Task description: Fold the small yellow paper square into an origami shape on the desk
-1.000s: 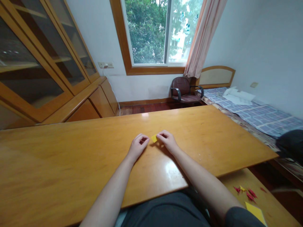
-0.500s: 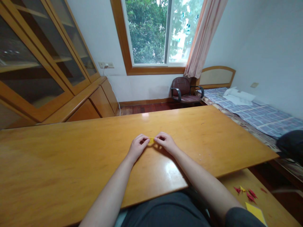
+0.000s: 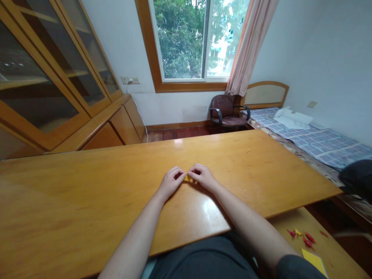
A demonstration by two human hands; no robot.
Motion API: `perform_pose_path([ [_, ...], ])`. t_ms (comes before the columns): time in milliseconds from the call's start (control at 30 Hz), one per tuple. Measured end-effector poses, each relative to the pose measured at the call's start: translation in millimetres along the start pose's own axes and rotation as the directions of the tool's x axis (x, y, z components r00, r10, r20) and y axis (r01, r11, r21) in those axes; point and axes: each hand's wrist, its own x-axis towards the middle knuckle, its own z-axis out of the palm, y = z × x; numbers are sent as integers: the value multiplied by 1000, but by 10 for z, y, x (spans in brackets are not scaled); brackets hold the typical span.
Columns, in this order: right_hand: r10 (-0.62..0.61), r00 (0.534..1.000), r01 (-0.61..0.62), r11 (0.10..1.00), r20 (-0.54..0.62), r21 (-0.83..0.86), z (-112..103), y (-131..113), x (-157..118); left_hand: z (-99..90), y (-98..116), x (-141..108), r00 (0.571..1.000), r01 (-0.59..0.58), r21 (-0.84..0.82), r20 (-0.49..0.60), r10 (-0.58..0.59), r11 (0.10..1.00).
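Observation:
A small piece of yellow paper (image 3: 186, 178) shows between my two hands, just above the wooden table (image 3: 87, 193). My left hand (image 3: 173, 180) pinches its left side between thumb and fingertips. From the right, my right hand (image 3: 202, 176) grips the other side in a similar pinch. The fingertips of both hands nearly meet and cover most of the paper, so its folds cannot be made out.
On a lower surface at the bottom right lie several small red folded pieces (image 3: 308, 242), a yellow one (image 3: 298, 232) and a yellow sheet (image 3: 314, 262). Beyond the table stand a chair (image 3: 228, 110), a bed (image 3: 319, 143) and a glass-door cabinet (image 3: 58, 69).
My hands have drawn slightly closer together and a little lower. Less of the yellow paper shows between the fingertips.

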Motion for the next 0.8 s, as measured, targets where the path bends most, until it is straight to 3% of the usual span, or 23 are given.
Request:
perform_pose_path([
  [467,193,975,-169,967,-113,193,4,58,9,-5,-95,2,998,36,12,-43,-35,999],
  [633,206,970,-176,961,-130,212,11,88,19,12,-111,1,996,51,-42,-73,-54,998],
  [800,201,972,-173,962,-118,213,18,90,21,8,-72,12,998,53,-36,-22,-54,998],
])
